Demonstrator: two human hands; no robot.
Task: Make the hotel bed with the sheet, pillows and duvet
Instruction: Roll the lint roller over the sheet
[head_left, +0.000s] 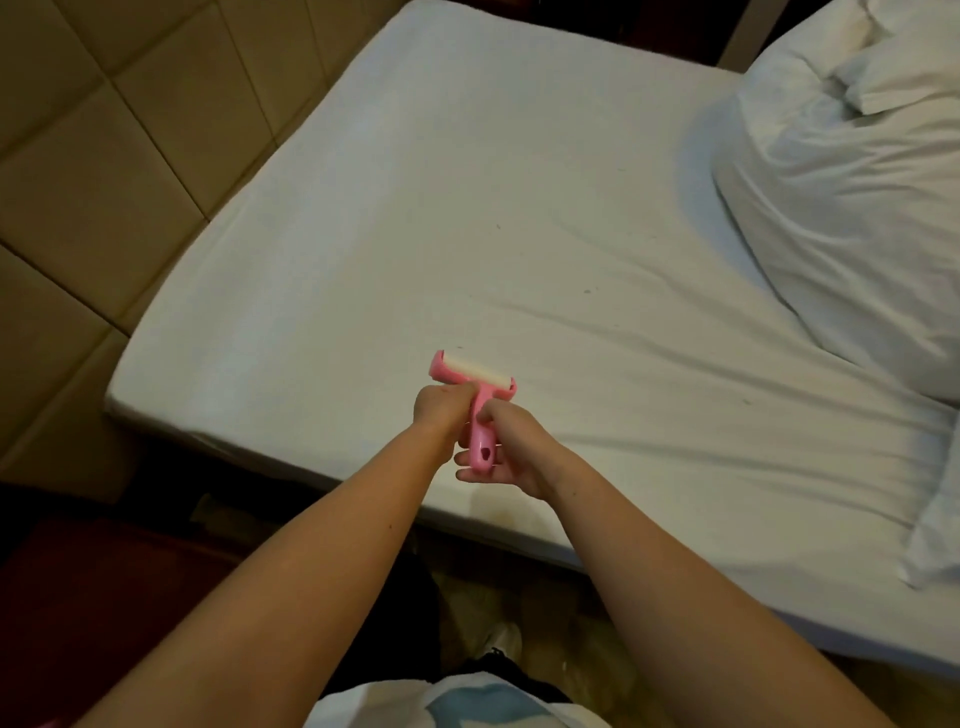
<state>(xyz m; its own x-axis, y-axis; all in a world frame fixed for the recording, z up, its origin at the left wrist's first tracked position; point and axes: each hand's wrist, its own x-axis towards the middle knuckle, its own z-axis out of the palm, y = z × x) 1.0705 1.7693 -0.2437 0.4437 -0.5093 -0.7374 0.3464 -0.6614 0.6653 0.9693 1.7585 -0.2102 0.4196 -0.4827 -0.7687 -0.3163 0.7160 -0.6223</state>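
A white fitted sheet (467, 218) covers the bed, lightly creased toward the right, with a few small dark specks on it. A crumpled white duvet (841, 208) is heaped at the right side, and a pillow corner (935, 530) shows at the right edge. Both hands hold a pink lint roller (480, 410) over the near edge of the bed. My left hand (441, 415) grips the upper handle just below the white roll. My right hand (511, 447) curls round the lower handle, cradling it from underneath.
A padded beige headboard (104, 156) runs along the left of the bed. Dark floor and a reddish-brown surface (104, 597) lie below the near bed edge. My shoe (504, 642) shows on the patterned floor.
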